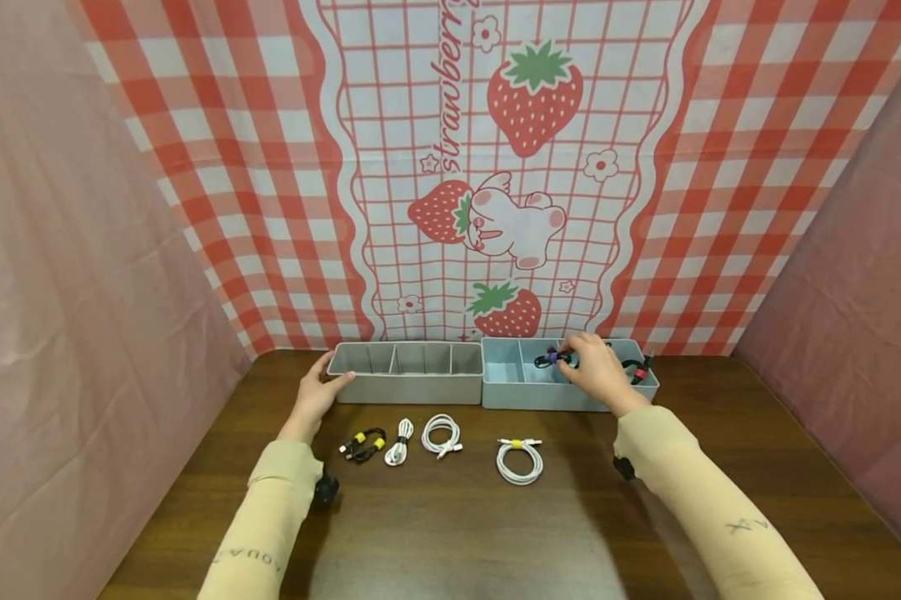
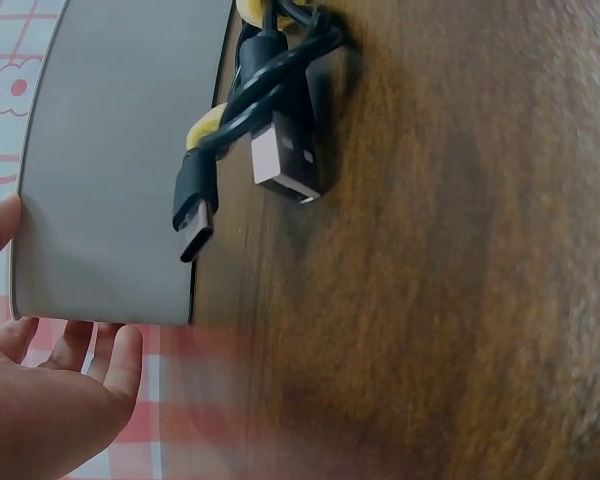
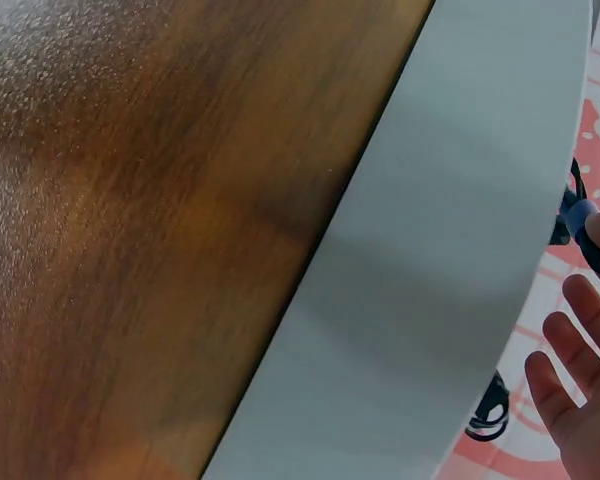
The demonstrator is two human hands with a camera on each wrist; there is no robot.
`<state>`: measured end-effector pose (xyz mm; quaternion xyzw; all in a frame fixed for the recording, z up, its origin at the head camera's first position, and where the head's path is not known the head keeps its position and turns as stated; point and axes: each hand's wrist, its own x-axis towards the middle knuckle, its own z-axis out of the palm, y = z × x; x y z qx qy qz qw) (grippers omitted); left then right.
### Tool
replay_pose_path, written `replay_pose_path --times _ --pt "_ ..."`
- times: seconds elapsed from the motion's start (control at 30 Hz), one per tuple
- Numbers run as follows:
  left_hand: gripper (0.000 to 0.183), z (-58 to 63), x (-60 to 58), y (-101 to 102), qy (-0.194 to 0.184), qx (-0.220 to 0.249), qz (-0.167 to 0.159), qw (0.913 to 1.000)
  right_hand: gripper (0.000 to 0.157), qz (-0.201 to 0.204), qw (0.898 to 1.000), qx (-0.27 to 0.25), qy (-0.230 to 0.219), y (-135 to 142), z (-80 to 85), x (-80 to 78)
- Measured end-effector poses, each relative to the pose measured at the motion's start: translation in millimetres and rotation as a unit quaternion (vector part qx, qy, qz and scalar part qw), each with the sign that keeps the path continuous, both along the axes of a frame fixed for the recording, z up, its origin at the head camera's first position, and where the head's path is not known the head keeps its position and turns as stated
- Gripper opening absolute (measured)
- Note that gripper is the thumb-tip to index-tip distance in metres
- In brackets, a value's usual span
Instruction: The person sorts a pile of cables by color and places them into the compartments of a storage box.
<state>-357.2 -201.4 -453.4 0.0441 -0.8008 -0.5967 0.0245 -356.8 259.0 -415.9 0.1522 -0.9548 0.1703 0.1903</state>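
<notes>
My left hand [image 1: 318, 395] holds the left end of a grey divided storage box [image 1: 412, 388], the thumb at its front rim and the fingers at the end wall. Over the light blue divided box [image 1: 540, 397], my right hand [image 1: 598, 372] pinches a coiled black cable with a purple tie [image 1: 552, 357]. The right wrist view shows this black cable [image 3: 578, 215] between thumb and finger, just past the box's rim. Another black cable with a red tie [image 1: 637, 372] lies at the blue box's right end.
In front of the boxes lie a black cable with yellow ties [image 1: 364, 445], a white cable with a black tie [image 1: 400, 443], a coiled white cable [image 1: 441, 436] and a white cable with a yellow tie [image 1: 520, 463]. A strawberry-print cloth [image 1: 495, 275] hangs behind the table [image 1: 435, 533].
</notes>
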Motion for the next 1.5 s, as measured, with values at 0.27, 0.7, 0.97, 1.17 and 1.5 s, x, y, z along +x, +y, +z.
replay_pose_path --times 0.27,0.7,0.97,1.17,1.5 --pt "0.069 -0.7 -1.7 0.5 0.003 0.011 0.006 0.9999 0.02 0.0 1.0 0.013 -0.017 1.5 -2.8 -3.4" --pt "0.068 0.6 -2.7 1.4 0.002 0.02 0.01 0.9997 0.019 0.001 0.999 0.038 -0.037 -1.1 -5.9 -12.2" --pt "0.07 -0.3 -1.6 0.7 0.005 0.02 0.011 0.9997 0.019 -0.002 0.997 0.078 -0.023 -8.3 -5.6 -12.7" --pt "0.068 -0.1 -2.1 1.3 0.008 0.02 0.013 0.9997 0.018 -0.001 0.992 0.123 -0.015 -13.2 -6.1 -15.2" --pt "0.069 -0.3 -2.8 0.4 0.017 0.018 0.007 0.9997 0.019 0.0 0.99 0.142 -0.025 -18.7 -5.5 -15.9"
